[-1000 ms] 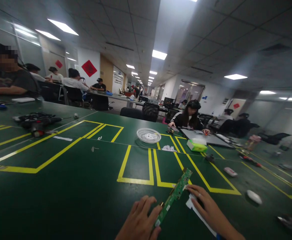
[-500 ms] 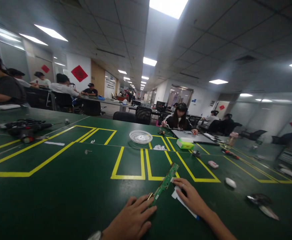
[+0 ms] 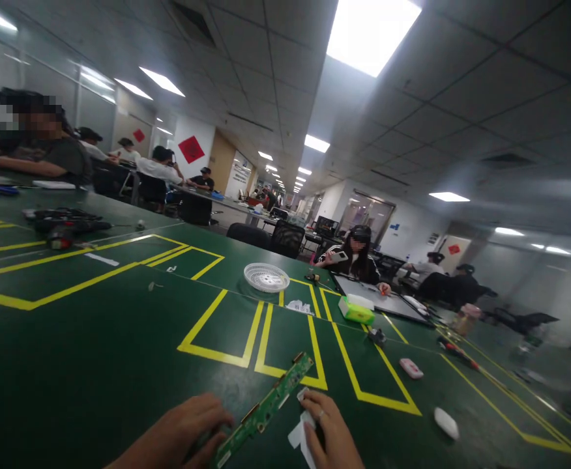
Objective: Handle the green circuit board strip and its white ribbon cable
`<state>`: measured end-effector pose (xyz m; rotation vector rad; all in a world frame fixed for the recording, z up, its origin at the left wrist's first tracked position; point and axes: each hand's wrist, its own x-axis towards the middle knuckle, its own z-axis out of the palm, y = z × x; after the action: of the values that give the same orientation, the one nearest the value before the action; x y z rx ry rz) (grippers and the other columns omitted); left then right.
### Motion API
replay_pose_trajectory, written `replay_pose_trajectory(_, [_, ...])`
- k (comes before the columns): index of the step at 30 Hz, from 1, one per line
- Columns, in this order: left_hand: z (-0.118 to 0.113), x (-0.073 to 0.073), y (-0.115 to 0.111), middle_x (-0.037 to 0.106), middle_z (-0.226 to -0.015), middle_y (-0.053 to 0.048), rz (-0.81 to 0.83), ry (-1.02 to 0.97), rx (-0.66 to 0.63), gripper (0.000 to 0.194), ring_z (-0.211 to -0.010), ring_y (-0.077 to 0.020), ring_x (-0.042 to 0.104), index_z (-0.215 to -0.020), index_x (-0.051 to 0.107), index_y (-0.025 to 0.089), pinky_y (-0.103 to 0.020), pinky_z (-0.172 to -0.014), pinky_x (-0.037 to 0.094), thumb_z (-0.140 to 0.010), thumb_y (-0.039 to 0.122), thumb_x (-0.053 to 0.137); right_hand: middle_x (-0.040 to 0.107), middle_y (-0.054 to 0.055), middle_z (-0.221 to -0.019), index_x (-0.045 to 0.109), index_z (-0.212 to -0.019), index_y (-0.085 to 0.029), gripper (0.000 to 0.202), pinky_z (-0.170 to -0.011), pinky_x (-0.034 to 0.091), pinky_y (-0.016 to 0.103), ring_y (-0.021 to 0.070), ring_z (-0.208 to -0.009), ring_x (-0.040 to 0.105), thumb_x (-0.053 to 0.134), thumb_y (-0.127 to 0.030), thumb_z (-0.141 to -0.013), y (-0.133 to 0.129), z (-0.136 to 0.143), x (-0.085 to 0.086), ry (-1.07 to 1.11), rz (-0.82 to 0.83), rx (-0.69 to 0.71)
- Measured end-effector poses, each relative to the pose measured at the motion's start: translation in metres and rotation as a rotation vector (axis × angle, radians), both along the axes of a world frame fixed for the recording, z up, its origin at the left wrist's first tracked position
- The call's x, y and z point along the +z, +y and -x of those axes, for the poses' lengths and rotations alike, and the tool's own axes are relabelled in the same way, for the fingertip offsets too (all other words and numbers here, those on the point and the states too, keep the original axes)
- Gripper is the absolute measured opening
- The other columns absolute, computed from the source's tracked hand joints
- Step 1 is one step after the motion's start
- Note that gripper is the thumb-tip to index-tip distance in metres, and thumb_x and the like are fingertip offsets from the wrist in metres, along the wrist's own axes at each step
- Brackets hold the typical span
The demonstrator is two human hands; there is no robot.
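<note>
A long, narrow green circuit board point(image 3: 270, 405) slants across the near table, its far end pointing up and to the right. My left hand point(image 3: 182, 430) is closed at the board's lower end, with fingers along its left side and the thumb low by the edge. To the right of the board, my right hand point(image 3: 332, 430) has its fingers closed on a white flat strip point(image 3: 296, 435) that looks like a ribbon cable. A small white end of it shows at the fingertips, close to the board; the rest runs under the hand.
A white round basket point(image 3: 266, 279), a green tissue pack point(image 3: 356, 310), a pink box point(image 3: 411, 368) and a white rounded object point(image 3: 446, 423) lie ahead and to the right. Dark tools point(image 3: 65, 225) lie at the left. A person point(image 3: 349, 254) sits across the table.
The view has swung and tilted, so the table appears rotated. In the picture, both hands, the board and the white strip sit lower and farther left. More of the board's length shows.
</note>
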<state>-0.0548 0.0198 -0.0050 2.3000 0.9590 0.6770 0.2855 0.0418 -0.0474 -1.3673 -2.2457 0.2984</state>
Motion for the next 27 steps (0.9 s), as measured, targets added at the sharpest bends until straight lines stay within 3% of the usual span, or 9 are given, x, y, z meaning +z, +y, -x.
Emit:
replay_pose_trajectory(4, [-0.022, 0.000, 0.015, 0.054, -0.123, -0.006, -0.098, 0.014, 0.127, 0.039, -0.106, -0.0209, 0.053, -0.127, 0.050, 0.031, -0.035, -0.093, 0.044, -0.089, 0.029, 0.049, 0.057, 0.012, -0.128, 0.060, -0.123, -0.025, 0.038, -0.104, 0.042, 0.042, 0.0271, -0.121, 0.051, 0.050, -0.029, -0.087, 0.006, -0.008, -0.006, -0.004, 0.008, 0.072])
replay_pose_trajectory(6, [-0.041, 0.002, 0.023, 0.049, -0.130, -0.007, -0.167, 0.080, 0.114, 0.052, -0.113, -0.0247, 0.049, -0.135, 0.042, 0.034, -0.041, -0.096, 0.042, -0.085, 0.031, 0.056, 0.055, 0.012, -0.131, 0.059, -0.124, -0.025, 0.038, -0.105, 0.040, 0.042, 0.0268, -0.123, 0.049, 0.049, -0.030, -0.088, 0.003, -0.008, -0.004, 0.011, 0.018, 0.052])
replay_pose_trajectory(9, [-0.075, -0.003, 0.035, 0.047, -0.133, -0.011, -0.270, 0.167, 0.111, 0.057, -0.118, -0.0298, 0.044, -0.134, 0.045, 0.030, -0.047, -0.099, 0.038, -0.080, 0.033, 0.063, 0.054, 0.012, -0.132, 0.059, -0.124, -0.025, 0.039, -0.106, 0.039, 0.042, 0.0269, -0.124, 0.048, 0.050, -0.030, -0.087, -0.004, -0.006, 0.001, 0.037, 0.023, 0.033])
replay_pose_trajectory(13, [-0.107, -0.018, 0.045, 0.052, -0.121, -0.011, -0.358, 0.262, 0.102, 0.040, -0.112, -0.0294, 0.046, -0.118, 0.057, 0.026, -0.047, -0.093, 0.040, -0.081, 0.037, 0.063, 0.052, 0.012, -0.133, 0.058, -0.126, -0.024, 0.042, -0.108, 0.036, 0.046, 0.0286, -0.126, 0.046, 0.052, -0.032, -0.085, -0.008, -0.004, 0.004, 0.069, 0.005, -0.069])
replay_pose_trajectory(15, [-0.112, -0.023, 0.046, 0.053, -0.116, -0.010, -0.385, 0.284, 0.116, 0.031, -0.110, -0.0288, 0.047, -0.109, 0.060, 0.023, -0.046, -0.090, 0.042, -0.081, 0.036, 0.062, 0.053, 0.012, -0.132, 0.059, -0.124, -0.024, 0.041, -0.108, 0.034, 0.047, 0.0285, -0.125, 0.046, 0.052, -0.034, -0.085, -0.009, -0.003, 0.006, 0.090, 0.001, -0.135])
replay_pose_trajectory(17, [-0.110, -0.026, 0.044, 0.054, -0.111, -0.009, -0.372, 0.280, 0.096, 0.020, -0.103, -0.0254, 0.050, -0.102, 0.061, 0.021, -0.040, -0.085, 0.045, -0.083, 0.025, 0.058, 0.054, 0.010, -0.131, 0.059, -0.123, -0.025, 0.039, -0.109, 0.033, 0.047, 0.0273, -0.124, 0.046, 0.050, -0.036, -0.087, -0.011, -0.001, 0.010, 0.113, 0.008, -0.157])
replay_pose_trajectory(23, [-0.083, -0.019, 0.039, 0.054, -0.111, -0.007, -0.031, -0.055, -0.024, 0.047, -0.096, -0.0186, 0.054, -0.118, 0.050, 0.023, -0.033, -0.083, 0.045, -0.075, 0.003, 0.047, 0.054, 0.010, -0.128, 0.058, -0.122, -0.023, 0.036, -0.107, 0.034, 0.045, 0.0249, -0.121, 0.047, 0.046, -0.035, -0.090, -0.015, 0.008, 0.023, 0.127, -0.003, -0.183])
replay_pose_trajectory(25, [-0.076, -0.016, 0.042, 0.059, -0.098, -0.005, 0.261, -0.203, -0.107, 0.048, -0.087, -0.0161, 0.057, -0.124, 0.044, 0.020, -0.028, -0.075, 0.046, -0.078, 0.006, 0.046, 0.052, 0.011, -0.130, 0.057, -0.124, -0.020, 0.041, -0.108, 0.032, 0.045, 0.0260, -0.123, 0.044, 0.050, -0.036, -0.087, -0.014, 0.011, 0.023, 0.083, -0.043, -0.261])
replay_pose_trajectory(27, [-0.072, -0.015, 0.046, 0.059, -0.091, -0.003, 0.523, -0.354, -0.038, 0.060, -0.077, -0.0139, 0.057, -0.135, 0.032, 0.019, -0.024, -0.066, 0.045, -0.078, 0.009, 0.049, 0.052, 0.012, -0.131, 0.057, -0.125, -0.019, 0.046, -0.108, 0.030, 0.045, 0.0277, -0.125, 0.042, 0.055, -0.038, -0.083, -0.013, 0.014, 0.022, 0.008, -0.045, -0.348])
